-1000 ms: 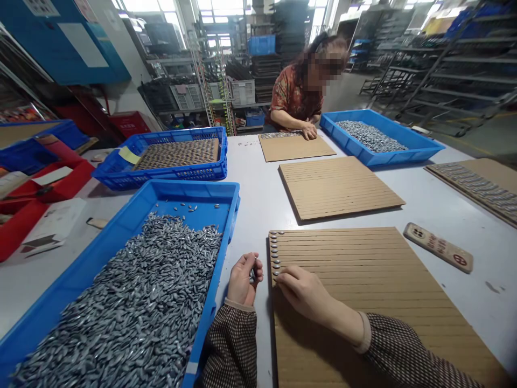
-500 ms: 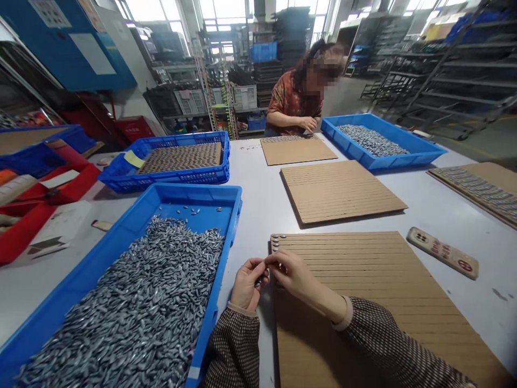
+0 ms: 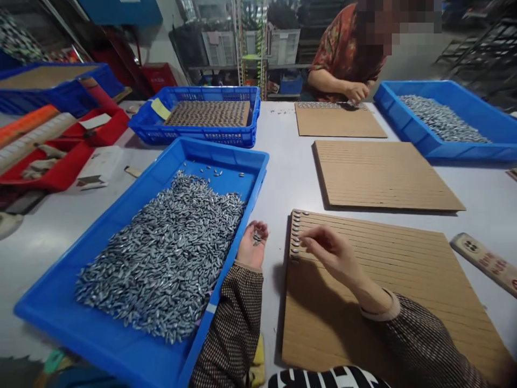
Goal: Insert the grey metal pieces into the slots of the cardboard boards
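My left hand (image 3: 253,243) is palm up beside the blue tray, its fingers curled around a few small grey, pointed-oval metal pieces (image 3: 257,237). My right hand (image 3: 333,253) reaches over the left edge of the grooved cardboard board (image 3: 375,285). Its thumb and forefinger are pinched at a metal piece (image 3: 296,242) in the column along that edge. Several such pieces lie one below another there, and one more (image 3: 306,213) is in a second column at the top. The blue tray (image 3: 258,186) to the left holds a large heap of the same pieces (image 3: 169,253).
Behind my board lies a second grooved board (image 3: 379,172). Across the table a person (image 3: 343,64) works at another board (image 3: 339,123), near a second blue tray (image 3: 456,148). A blue basket (image 3: 194,137) holds a filled board. Red bins (image 3: 60,172) stand left; a marked wooden block (image 3: 484,261) lies right.
My hands, together before, are now apart. The left has opened into a cupped palm showing its pieces; the right has moved to the board's edge column. The view has tilted down and turned left.
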Available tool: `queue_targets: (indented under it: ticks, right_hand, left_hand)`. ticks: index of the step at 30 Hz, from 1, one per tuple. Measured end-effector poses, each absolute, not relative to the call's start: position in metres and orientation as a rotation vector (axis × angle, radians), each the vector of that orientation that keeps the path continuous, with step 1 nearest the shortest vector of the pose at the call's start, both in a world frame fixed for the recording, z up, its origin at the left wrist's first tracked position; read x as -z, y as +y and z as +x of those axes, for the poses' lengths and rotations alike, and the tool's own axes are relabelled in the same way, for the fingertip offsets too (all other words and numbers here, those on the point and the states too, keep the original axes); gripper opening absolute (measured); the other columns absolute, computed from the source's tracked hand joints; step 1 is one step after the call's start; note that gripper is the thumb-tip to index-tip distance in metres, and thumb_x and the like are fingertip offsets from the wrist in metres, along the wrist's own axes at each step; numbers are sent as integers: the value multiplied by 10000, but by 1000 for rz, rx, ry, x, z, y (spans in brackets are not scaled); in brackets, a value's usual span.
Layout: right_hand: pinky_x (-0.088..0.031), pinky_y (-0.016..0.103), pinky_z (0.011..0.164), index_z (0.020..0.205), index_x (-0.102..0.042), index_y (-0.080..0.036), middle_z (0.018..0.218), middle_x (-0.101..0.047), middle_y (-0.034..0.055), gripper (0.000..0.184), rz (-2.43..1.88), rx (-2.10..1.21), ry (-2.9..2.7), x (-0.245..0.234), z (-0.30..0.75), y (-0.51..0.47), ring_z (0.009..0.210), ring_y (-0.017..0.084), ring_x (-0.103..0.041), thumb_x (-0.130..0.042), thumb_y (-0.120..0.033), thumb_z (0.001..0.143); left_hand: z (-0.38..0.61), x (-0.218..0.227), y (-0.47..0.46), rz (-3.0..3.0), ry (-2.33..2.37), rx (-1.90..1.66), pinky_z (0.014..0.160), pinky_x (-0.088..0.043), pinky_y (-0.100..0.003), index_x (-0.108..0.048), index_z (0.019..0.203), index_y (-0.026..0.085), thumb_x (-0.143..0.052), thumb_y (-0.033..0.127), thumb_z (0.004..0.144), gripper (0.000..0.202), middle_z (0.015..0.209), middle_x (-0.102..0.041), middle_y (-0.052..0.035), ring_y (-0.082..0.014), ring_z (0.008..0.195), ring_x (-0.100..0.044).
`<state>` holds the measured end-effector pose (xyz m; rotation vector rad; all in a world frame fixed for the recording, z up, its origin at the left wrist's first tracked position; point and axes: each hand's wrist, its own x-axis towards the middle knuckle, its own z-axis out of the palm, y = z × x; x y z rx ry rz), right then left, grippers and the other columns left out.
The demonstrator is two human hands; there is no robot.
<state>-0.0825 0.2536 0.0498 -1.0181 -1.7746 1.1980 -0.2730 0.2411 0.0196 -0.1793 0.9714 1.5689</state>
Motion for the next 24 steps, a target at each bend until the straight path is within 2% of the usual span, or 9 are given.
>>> queue_targets:
  ticks: [3, 5, 7, 12, 16, 18, 21, 24]
  right_hand:
    - [-486, 264, 599, 878, -625, -197, 769, -642, 20, 125, -1089, -1109, -1899, -46, -69, 236, 649, 127, -574, -570, -308, 892]
    - [-497, 278, 622, 904, -636, -208, 803, -652, 35, 127, -1085, -1040, -2039, -40, -64, 224, 697, 148, -594, -544, -295, 907]
    - [-512, 290, 643, 947, -637, -218, 846, -660, 53, 136, -1052, -969, -2158, -31, -63, 213, 752, 166, -616, -514, -272, 925]
    - [-523, 265, 682, 929, -635, -211, 837, -656, 52, 142, -969, -577, -2348, -5, -70, 202, 777, 158, -637, -493, -212, 940]
    - [-515, 255, 703, 914, -645, -204, 841, -659, 57, 139, -932, -394, -2409, 3, -74, 203, 783, 152, -637, -508, -199, 937]
    - [-509, 250, 705, 913, -653, -204, 845, -662, 56, 142, -915, -357, -2428, 3, -76, 204, 780, 149, -633, -514, -188, 934]
    - [-501, 242, 695, 904, -665, -200, 843, -664, 55, 149, -897, -292, -2452, 2, -77, 206, 769, 144, -629, -519, -192, 934]
    - [-494, 240, 681, 895, -670, -202, 839, -661, 53, 157, -903, -254, -2474, 1, -76, 207, 759, 141, -621, -519, -205, 937]
  left_hand:
    - [-271, -16, 243, -249, 935, -1578, 796, -550, -280, -597, 833, 129, -477, -12, 777, 194, 819, -648, -67, -122, 777, -657]
    - [-267, -15, 242, -267, 897, -1557, 841, -553, -330, -603, 856, 98, -445, -63, 743, 252, 856, -658, -112, -159, 829, -673]
    - [-263, -15, 240, -270, 869, -1555, 848, -555, -332, -598, 882, 82, -434, -80, 741, 270, 894, -667, -144, -181, 872, -684]
    - [-262, -12, 229, -210, 883, -1534, 807, -568, -308, -556, 926, 110, -490, 24, 837, 140, 921, -694, -150, -197, 882, -702]
    - [-259, -5, 219, -128, 916, -1509, 749, -561, -282, -557, 895, 122, -565, 127, 851, 45, 907, -702, -139, -180, 810, -703]
    - [-257, -4, 217, -68, 937, -1495, 665, -542, -243, -588, 889, 118, -626, 199, 831, 106, 847, -693, -109, -144, 712, -679]
    - [-257, -5, 216, -9, 966, -1493, 528, -447, -171, -645, 875, 108, -737, 284, 742, 239, 700, -621, -25, -65, 554, -565]
    - [-258, -5, 216, 3, 964, -1509, 461, -341, -144, -681, 867, 98, -799, 307, 660, 317, 630, -527, 30, -23, 502, -454]
